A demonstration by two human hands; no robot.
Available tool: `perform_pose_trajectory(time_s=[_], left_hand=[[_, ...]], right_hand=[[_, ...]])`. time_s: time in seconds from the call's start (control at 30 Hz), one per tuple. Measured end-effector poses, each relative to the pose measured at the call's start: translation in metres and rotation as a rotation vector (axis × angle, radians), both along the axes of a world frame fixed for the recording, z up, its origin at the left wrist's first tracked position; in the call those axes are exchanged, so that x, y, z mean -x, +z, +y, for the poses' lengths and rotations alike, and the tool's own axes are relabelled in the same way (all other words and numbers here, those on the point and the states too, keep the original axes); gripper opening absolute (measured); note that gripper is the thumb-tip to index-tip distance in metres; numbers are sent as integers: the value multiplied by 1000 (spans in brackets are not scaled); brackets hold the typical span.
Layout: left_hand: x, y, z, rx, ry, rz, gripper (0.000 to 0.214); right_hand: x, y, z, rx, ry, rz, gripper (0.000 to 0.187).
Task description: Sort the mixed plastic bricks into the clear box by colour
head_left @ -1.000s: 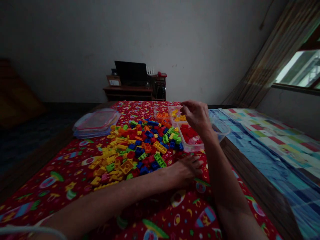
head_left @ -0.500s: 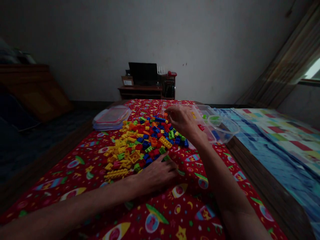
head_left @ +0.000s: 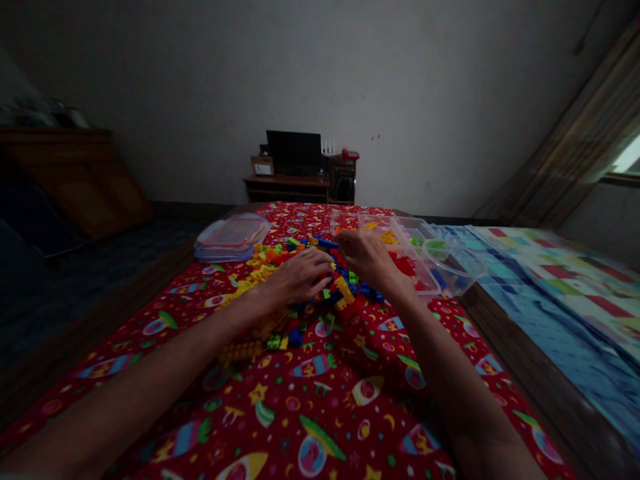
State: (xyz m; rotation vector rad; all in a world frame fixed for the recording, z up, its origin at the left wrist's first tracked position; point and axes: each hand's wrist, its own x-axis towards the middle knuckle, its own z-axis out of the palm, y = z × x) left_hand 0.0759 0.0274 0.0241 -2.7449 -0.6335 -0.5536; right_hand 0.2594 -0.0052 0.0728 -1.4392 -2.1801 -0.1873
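Toy building bricks in yellow, red, blue, green and orange lie in a loose heap on the red patterned tablecloth. My left hand is over the middle of the heap, its fingers bent and drawn together among the bricks. A bit of yellow shows at its fingertips, but what they hold is hidden. At the heap's back right edge, beside a clear divided box, is my right hand. Its fingers are curled closed, and their contents cannot be seen. Sorted bricks lie in the box's compartments, among them red bricks.
Stacked clear lids lie at the left table edge. A round clear tub with blue and green pieces stands right of the box. Beyond the table are a desk with a monitor and, at right, a bed.
My left hand has moved from the near edge of the heap up and left onto its middle. My right hand stays at the back right with fingers curled. The view has shifted slightly.
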Motion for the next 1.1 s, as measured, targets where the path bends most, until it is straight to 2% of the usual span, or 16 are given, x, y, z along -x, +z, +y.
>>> perform_pose_trajectory(time_s=[0.13,0.23,0.3,0.37,0.47,0.53,0.63,0.83,0.97,1.1], left_hand=[[13,0,41,153,38,-55,37],[28,1,44,302,76,-162,47],[44,1,28,333,122,-216,49],[63,-5,0,289,144,-186,48],[89,-21,-47,193,23,-7,47],[98,-33,-71,154,-50,126,52],[95,-43,-81,107,-94,211,52],[63,-32,-48,77,-74,159,50],[47,-26,-24,100,-19,44,42],[33,-21,6,212,47,-112,35]], right_hand=[[1,-5,4,62,-12,-13,22],[0,-7,6,99,-16,-14,21],[-2,-7,7,102,-16,-11,21],[-4,-8,9,103,-23,2,22],[-5,-11,11,96,-27,19,22],[-4,-14,13,88,-14,18,20],[-1,-16,14,117,6,-8,19],[2,-27,14,221,-22,-144,22],[4,-42,13,234,46,-204,22],[5,-45,12,247,46,-215,26]])
